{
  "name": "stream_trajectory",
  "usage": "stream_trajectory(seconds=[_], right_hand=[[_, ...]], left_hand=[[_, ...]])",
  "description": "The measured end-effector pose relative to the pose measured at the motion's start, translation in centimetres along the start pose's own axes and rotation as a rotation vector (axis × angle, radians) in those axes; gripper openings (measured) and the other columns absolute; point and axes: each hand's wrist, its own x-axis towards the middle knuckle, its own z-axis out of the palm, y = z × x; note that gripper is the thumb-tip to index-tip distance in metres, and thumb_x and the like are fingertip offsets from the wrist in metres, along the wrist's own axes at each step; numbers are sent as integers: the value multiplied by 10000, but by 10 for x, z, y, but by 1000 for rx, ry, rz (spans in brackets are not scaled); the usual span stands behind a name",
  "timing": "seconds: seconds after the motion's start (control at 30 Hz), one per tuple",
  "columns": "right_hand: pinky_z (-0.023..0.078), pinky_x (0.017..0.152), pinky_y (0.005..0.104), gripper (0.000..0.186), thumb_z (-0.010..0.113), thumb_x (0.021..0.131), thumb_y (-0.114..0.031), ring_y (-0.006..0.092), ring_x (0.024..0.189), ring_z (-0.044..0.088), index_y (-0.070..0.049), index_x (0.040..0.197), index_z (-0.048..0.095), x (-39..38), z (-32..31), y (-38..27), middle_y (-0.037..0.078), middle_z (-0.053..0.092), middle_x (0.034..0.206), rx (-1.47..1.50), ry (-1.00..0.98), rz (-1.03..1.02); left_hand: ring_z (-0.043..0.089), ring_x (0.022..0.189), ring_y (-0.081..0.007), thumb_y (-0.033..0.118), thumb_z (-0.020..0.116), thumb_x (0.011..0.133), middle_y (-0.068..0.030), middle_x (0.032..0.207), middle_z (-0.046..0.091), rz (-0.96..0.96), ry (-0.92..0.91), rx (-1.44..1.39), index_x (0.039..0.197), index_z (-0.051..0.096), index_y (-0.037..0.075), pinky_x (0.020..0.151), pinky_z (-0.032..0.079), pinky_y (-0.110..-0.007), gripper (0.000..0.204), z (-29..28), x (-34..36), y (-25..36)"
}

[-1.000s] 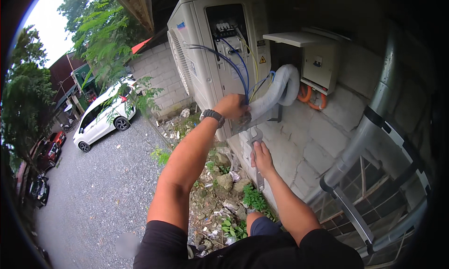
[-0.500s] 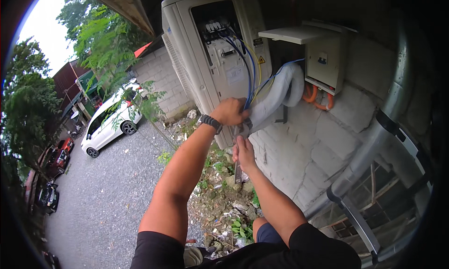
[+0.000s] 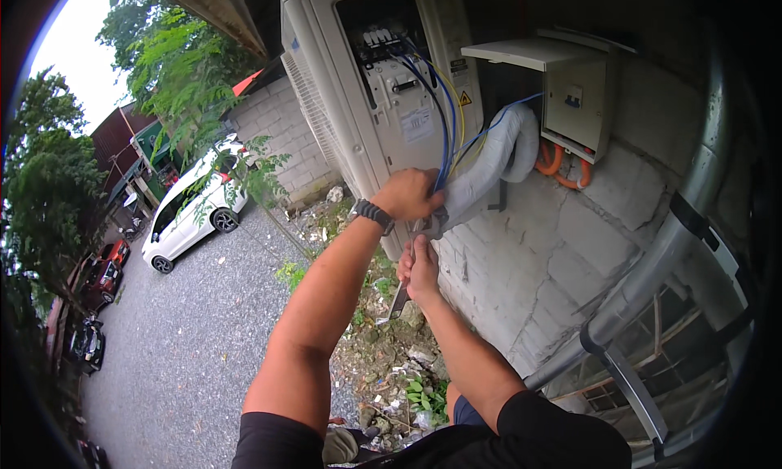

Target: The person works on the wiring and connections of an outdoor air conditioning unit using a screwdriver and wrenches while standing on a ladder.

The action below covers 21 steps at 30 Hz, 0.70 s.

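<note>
At the far left, a white car (image 3: 195, 216) stands on grey gravel (image 3: 195, 347), with a thin leafy tree (image 3: 248, 171) just in front of it. Further right, the left arm reaches up, a dark watch (image 3: 373, 215) on its wrist, and the left hand (image 3: 407, 193) is bent around the lower front of the pale air conditioner (image 3: 375, 147); its fingertips are hidden, so I cannot tell whether they are clamped on anything. Just below it is the wrench (image 3: 398, 300), its lower end poking out left of the right hand (image 3: 420, 269), which is closed around the handle with the thumb pointing up. The wrench's long axis slants from lower left to upper right, so its head lies above the right hand and just under the left one, beside the lower end of the wrapped pipe (image 3: 493, 159); the right hand is nearer the handle, the left nearer the head. The wrench looks like flat grey metal, its head mostly lost among fingers and shadow, so contact there is unclear. Blue and yellow wires (image 3: 450, 123) hang down the air conditioner toward the left hand. Further right come an open-lidded switch box (image 3: 570, 110), an orange tube (image 3: 584, 176) and a metal ladder (image 3: 631, 294).
</note>
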Motion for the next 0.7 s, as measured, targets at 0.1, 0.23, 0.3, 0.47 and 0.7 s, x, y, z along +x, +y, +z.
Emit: stream_trajectory(seconds=[0.1,0.23,0.3,0.47,0.7], right_hand=[[326,429,276,423,527,1017,-537,78,447,334,-121,942,504,0,17,3,-37,392,612,58,83,-36],[309,482,290,489,445,1016,-615,102,463,324,-158,845,474,1,76,11,-44,356,585,448,256,81],[299,485,289,485,428,1022,-616,101,464,321,-167,841,460,1,79,11,-46,359,587,448,239,44],[297,474,291,448,393,1045,-587,98,465,316,-170,887,445,3,76,6,-48,347,584,444,211,51],[277,458,281,454,350,1056,-585,94,447,293,-174,881,432,2,91,-1,-50,342,580,559,262,71]], left_hand=[[652,800,-449,343,636,861,-245,796,668,-11,-12,-7,969,636,0,750,524,-506,359,0,1,2],[655,819,-442,337,638,857,-249,822,671,-34,-4,-37,974,635,-8,759,524,-499,364,-1,1,6],[655,818,-443,337,640,858,-251,820,670,-27,-15,-50,981,637,-10,757,523,-497,368,0,-1,3],[652,814,-446,334,642,865,-258,825,670,-19,-64,-69,1000,645,-14,753,521,-491,373,-2,4,1],[655,793,-428,317,660,868,-248,828,679,50,-66,-138,1009,660,-14,742,519,-472,360,2,13,-11]])
